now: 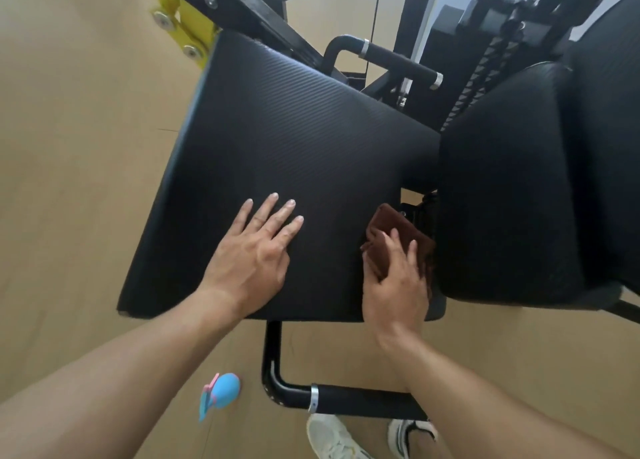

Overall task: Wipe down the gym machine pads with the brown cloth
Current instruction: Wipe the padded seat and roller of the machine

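Note:
A large black seat pad point(277, 147) with a ribbed surface fills the middle of the view. My left hand point(254, 250) lies flat on its near part, fingers straight and spread. At the pad's right edge my right hand point(394, 282) presses the folded brown cloth point(391, 230) onto the pad with straight fingers; part of the cloth sticks out past the fingertips. A black back pad point(512, 188) stands right beside the cloth, across a narrow gap.
Black handle bars with foam grips sit at the near side point(363, 401) and the far side point(398, 62) of the seat. A yellow bracket point(180, 18) joins the black frame at top left. A blue and pink object point(221, 394) lies on the tan floor near my white shoes point(332, 438).

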`<state>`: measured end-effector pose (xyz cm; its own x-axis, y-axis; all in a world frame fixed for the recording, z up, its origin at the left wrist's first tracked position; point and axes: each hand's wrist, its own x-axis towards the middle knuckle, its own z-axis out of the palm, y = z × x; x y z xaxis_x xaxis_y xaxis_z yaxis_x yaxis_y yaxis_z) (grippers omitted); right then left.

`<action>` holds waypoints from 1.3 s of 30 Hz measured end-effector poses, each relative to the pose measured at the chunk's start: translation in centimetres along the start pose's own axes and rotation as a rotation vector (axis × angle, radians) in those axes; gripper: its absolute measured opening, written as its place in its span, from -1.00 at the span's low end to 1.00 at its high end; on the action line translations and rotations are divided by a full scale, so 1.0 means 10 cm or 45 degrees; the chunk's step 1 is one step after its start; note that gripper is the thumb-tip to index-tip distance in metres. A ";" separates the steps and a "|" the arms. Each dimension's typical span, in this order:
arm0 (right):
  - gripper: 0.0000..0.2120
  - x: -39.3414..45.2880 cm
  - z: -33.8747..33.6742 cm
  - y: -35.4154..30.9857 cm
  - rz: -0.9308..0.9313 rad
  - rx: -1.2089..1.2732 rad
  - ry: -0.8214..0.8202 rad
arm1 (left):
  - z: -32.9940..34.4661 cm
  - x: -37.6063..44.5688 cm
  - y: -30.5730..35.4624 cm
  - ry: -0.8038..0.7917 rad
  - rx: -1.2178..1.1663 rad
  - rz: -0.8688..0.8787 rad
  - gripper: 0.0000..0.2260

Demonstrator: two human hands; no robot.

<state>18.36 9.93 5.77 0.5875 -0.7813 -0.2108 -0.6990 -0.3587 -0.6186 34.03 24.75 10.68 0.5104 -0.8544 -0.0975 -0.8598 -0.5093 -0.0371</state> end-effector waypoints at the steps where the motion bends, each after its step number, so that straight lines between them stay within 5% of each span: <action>1: -0.51 -0.05 0.02 -0.10 0.006 0.024 0.033 | -0.02 -0.11 -0.01 0.010 -0.015 0.026 -0.56; 3: -0.47 -0.23 0.12 -0.35 -0.094 0.040 0.026 | -0.08 -0.32 -0.10 0.082 -0.057 -0.025 -0.62; 8: -0.42 -0.58 0.54 -1.15 -1.133 -0.077 -0.325 | -0.33 -0.71 -0.54 0.462 -0.281 -0.635 -0.65; 10: -0.39 -0.28 0.56 -1.29 -1.355 -0.197 -0.427 | -0.41 -0.76 -0.70 0.511 -0.337 -0.721 -0.64; 12: -0.42 0.20 0.52 -1.35 -1.257 -0.284 -0.361 | -0.43 -0.74 -0.76 0.494 -0.377 -0.716 -0.62; 15: -0.45 0.99 0.34 -1.36 -0.592 -0.214 -0.333 | -0.38 -0.67 -0.66 0.500 -0.470 -0.694 -0.62; 17: -0.45 1.27 0.20 -1.27 -0.347 -0.130 -0.426 | -0.33 -0.62 -0.53 0.499 -0.533 -0.677 -0.65; 21: -0.50 1.08 0.14 -1.36 -0.435 -0.101 -0.460 | -0.24 -0.60 -0.30 0.508 -0.670 -0.673 -0.65; 26: -0.54 0.30 0.25 -1.27 -1.245 -0.140 -0.509 | -0.33 -0.53 -0.20 0.652 -0.825 -0.704 -0.65; 28: -0.41 0.09 0.20 -0.87 -1.349 -0.202 -0.524 | -0.36 -0.47 -0.13 0.624 -0.826 -0.678 -0.66; 36: -0.18 -0.22 -0.30 0.75 -0.460 -0.301 -0.286 | -0.06 -0.16 0.79 0.138 -0.852 -0.232 -0.60; 39: -0.14 -0.30 -0.33 0.92 -0.326 -0.252 -0.271 | 0.07 -0.06 1.07 0.021 -0.751 -0.137 -0.55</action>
<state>8.80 7.26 3.23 0.8102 -0.5377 -0.2334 -0.5715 -0.6364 -0.5180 24.47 19.88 9.69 0.5986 -0.7937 -0.1080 -0.6503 -0.5602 0.5132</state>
